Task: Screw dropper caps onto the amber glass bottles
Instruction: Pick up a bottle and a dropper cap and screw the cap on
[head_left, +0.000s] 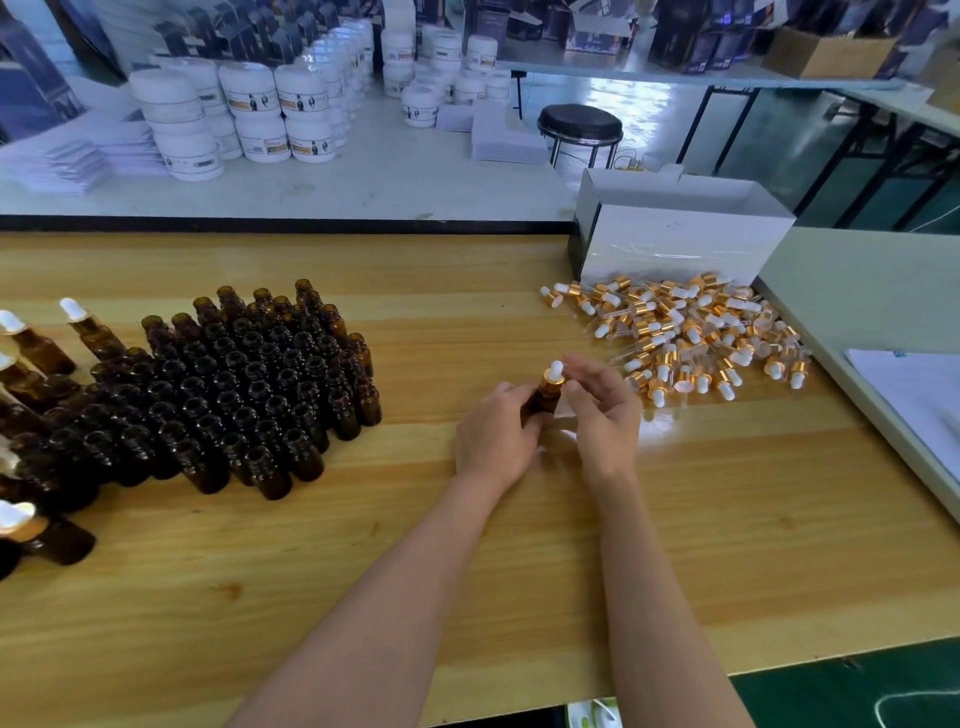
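Note:
My left hand (496, 434) grips an amber glass bottle (545, 401) above the middle of the wooden table (727, 545). A dropper cap (553, 375) with a gold collar and white bulb sits on the bottle's neck. My right hand (602, 410) is beside the cap, its fingers bent and fingertips at the gold collar. Several open amber bottles (234, 389) stand packed together at the left. A few capped bottles (36, 343) lie at the far left edge. A heap of loose dropper caps (691, 332) lies at the right.
A white cardboard box (680, 244) stands behind the cap heap. A grey side table with papers (914, 395) adjoins on the right. Behind the wooden table, white jars (249, 114) crowd a white bench, and a black stool (579, 127) stands beyond.

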